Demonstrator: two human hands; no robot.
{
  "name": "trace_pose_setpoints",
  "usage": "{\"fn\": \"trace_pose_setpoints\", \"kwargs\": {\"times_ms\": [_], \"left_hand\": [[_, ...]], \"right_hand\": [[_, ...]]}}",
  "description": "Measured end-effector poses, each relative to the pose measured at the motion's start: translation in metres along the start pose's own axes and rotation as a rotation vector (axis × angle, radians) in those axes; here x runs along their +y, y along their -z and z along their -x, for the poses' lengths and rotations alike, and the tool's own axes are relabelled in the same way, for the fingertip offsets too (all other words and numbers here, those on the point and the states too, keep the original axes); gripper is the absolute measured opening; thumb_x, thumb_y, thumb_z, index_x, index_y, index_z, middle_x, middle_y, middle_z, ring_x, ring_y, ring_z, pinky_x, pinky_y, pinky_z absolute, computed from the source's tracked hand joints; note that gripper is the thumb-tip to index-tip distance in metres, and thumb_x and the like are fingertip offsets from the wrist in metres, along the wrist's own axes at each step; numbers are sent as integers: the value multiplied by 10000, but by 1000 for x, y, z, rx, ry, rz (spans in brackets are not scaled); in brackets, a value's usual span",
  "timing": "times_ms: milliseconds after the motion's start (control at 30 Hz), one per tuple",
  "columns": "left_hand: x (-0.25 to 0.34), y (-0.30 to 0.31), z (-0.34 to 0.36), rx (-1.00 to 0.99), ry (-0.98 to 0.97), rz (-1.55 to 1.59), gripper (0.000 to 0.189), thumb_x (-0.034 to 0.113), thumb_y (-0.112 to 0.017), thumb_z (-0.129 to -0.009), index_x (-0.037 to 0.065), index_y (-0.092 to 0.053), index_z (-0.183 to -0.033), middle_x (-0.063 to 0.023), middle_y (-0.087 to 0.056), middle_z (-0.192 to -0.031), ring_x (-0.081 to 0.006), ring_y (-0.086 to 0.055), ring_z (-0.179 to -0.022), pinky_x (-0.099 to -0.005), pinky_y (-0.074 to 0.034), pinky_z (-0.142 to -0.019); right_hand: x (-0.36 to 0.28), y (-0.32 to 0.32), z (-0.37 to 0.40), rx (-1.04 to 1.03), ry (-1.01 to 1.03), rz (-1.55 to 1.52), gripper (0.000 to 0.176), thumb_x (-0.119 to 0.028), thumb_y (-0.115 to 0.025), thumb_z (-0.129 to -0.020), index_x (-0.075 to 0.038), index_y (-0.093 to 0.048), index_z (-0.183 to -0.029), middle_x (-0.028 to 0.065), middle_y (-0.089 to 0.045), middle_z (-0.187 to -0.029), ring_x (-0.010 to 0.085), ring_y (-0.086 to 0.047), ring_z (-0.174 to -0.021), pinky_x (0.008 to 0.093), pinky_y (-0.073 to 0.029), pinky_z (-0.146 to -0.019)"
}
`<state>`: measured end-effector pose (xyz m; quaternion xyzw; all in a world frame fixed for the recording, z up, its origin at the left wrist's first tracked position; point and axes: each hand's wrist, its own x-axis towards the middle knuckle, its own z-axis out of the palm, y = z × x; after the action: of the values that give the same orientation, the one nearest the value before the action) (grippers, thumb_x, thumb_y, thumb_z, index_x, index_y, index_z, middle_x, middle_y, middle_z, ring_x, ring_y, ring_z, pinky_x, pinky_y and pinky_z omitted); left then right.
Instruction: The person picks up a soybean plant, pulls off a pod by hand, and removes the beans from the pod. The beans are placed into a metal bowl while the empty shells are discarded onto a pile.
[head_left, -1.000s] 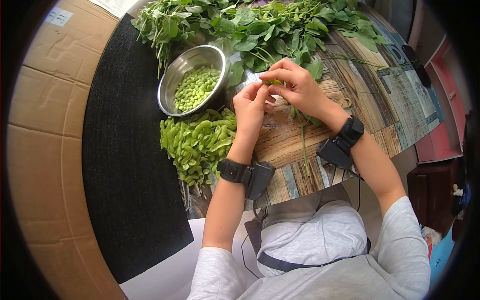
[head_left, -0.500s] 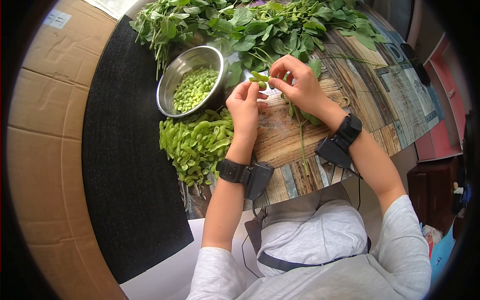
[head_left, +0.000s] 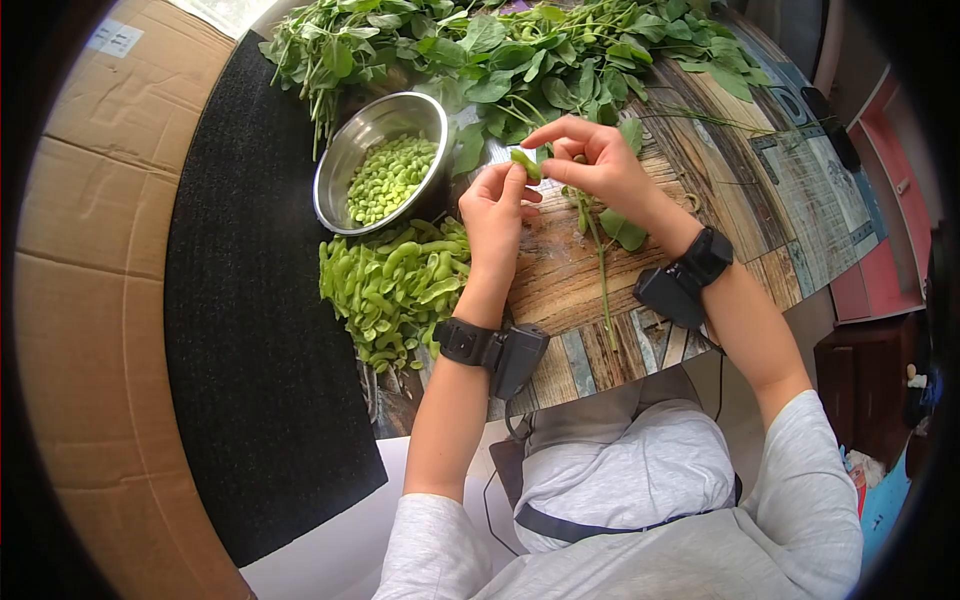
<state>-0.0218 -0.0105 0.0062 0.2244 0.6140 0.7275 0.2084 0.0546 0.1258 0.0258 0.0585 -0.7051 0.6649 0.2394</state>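
Note:
My left hand (head_left: 493,208) pinches a green soybean pod (head_left: 526,163) between thumb and fingers, above the wooden-patterned table. My right hand (head_left: 598,165) is close on the other side, its thumb right at the pod's end and its index finger stretched out apart from the thumb. Below the right hand lies a soybean stem (head_left: 603,285) with a few leaves. To the left of my left hand stands a metal bowl (head_left: 432,112), tilted in this view, with shelled green beans (head_left: 390,178) in it. A heap of pods (head_left: 395,285) lies just in front of the bowl.
Leafy soybean plants (head_left: 490,50) are piled along the table's far side. A black mat (head_left: 250,300) covers the left part, beside a large cardboard sheet (head_left: 90,300). The patterned tabletop (head_left: 570,290) curves round to the right, near a pink cabinet (head_left: 880,220).
My right index finger has lifted and straightened away from the thumb. The pod now stands more upright in my left fingers, and my left hand has shifted slightly to the right.

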Motion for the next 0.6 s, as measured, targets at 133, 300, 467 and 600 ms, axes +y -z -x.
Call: {"fn": "trace_pose_setpoints", "kwargs": {"times_ms": [133,300,467,600], "left_hand": [[0,1,1,-22,-23,-13,189,183,-551,-891,6,-591,-944,-30,-615,-801,-89,-592,-679,-191,-473,-538],[-1,1,0,-53,-22,-55,184,182,-551,-890,9,-596,-932,-24,-615,-779,-81,-585,-664,-188,-471,-536],[0,-1,1,-9,-48,-27,167,177,-557,-884,18,-599,-908,-23,-618,-766,-75,-583,-660,-188,-469,-537],[0,-1,1,7,-47,-52,160,176,-558,-884,23,-600,-901,-22,-617,-763,-74,-586,-665,-191,-470,-539]], "right_hand": [[2,-2,2,-50,-37,240,179,-136,-666,-761,-82,-671,-932,-57,-410,-507,30,-344,-481,213,-278,-463],[1,-2,3,17,16,436,187,-147,-669,-755,-76,-662,-929,-33,-389,-478,58,-353,-453,229,-293,-451],[1,-2,4,63,92,533,190,-131,-626,-765,-70,-638,-945,10,-417,-467,101,-406,-432,268,-326,-444],[1,-3,5,89,142,574,207,-98,-568,-768,-95,-630,-965,44,-454,-485,151,-453,-438,293,-352,-448]]}}
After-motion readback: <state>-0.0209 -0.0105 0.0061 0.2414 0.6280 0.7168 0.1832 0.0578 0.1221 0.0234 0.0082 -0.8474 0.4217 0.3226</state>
